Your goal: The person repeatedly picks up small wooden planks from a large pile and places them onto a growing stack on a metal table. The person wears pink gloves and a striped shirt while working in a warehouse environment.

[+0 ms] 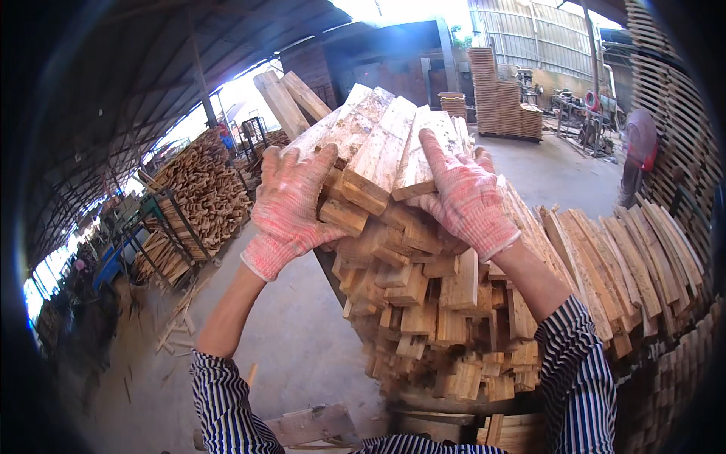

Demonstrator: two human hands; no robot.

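Both of my hands wear pinkish-white knitted gloves and grip a bundle of pale wooden boards (382, 155) from its two sides. On the left edge, my left hand (291, 208) has its fingers over the boards and its thumb against their near ends. Along the right edge, my right hand (469, 197) lies with its fingers on top and its thumb under a board end. The held boards point away from me. Beneath them is a tall stack of sawn boards (446, 303), its uneven ends facing me. Whether the bundle touches this stack, I cannot tell.
More boards (628, 257) stand in a row at the right. A large wood pile (197, 193) is behind a metal frame at the left. Neat slat stacks (499, 98) rise at the back. Near the right stack is a person (640, 151). Scraps (178, 333) litter the concrete floor (318, 333).
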